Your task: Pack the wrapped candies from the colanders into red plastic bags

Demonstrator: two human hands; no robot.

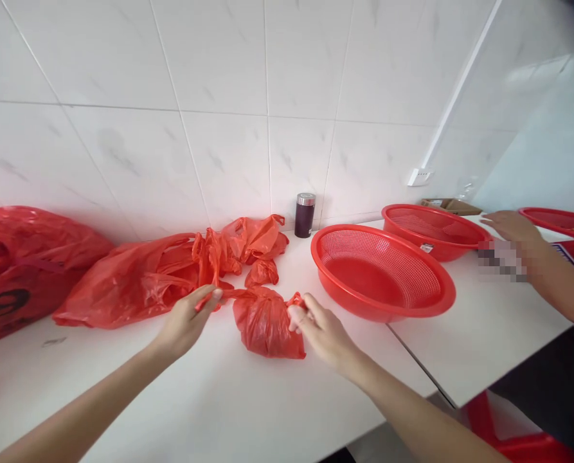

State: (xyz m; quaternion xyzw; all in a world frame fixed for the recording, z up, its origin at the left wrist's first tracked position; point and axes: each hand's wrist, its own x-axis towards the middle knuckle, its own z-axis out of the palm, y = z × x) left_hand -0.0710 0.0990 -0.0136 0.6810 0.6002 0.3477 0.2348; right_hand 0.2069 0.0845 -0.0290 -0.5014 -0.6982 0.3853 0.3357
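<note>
A small filled red plastic bag [270, 325] sits on the white table between my hands. My left hand [188, 318] pinches one of its handles, pulled out to the left. On the other side my right hand [318, 325] is closed on the bag's opposite handle near its top right corner. What the bag contains is hidden by the red plastic. Just behind it lies a small red bundle [262, 272], with more crumpled red bags [252, 239] against the wall.
Large red bags [127, 280] fill the left side. A dark tumbler [304, 215] stands by the wall. To the right are a red colander basket [383, 273] and another red basket [431, 231]. Another person's arm [547, 263] reaches in at the far right, above a red stool [522, 444].
</note>
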